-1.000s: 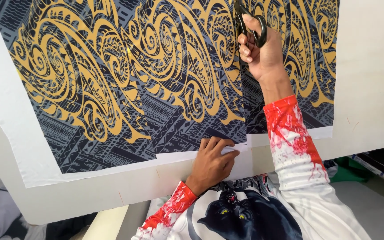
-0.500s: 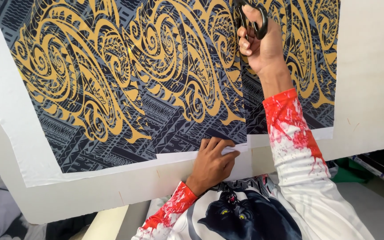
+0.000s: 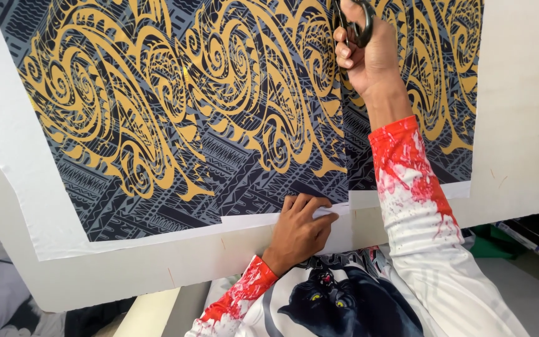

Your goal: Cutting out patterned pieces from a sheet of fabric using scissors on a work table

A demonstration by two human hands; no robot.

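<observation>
Two hands: right [image 3: 369,59] grips scissors [image 3: 358,22], left [image 3: 297,231] presses fabric [image 3: 176,118].

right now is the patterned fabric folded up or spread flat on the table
Spread flat. The gold and black patterned fabric lies unfolded across the white table, left hand pressing its near edge, right hand holding scissors.
</observation>
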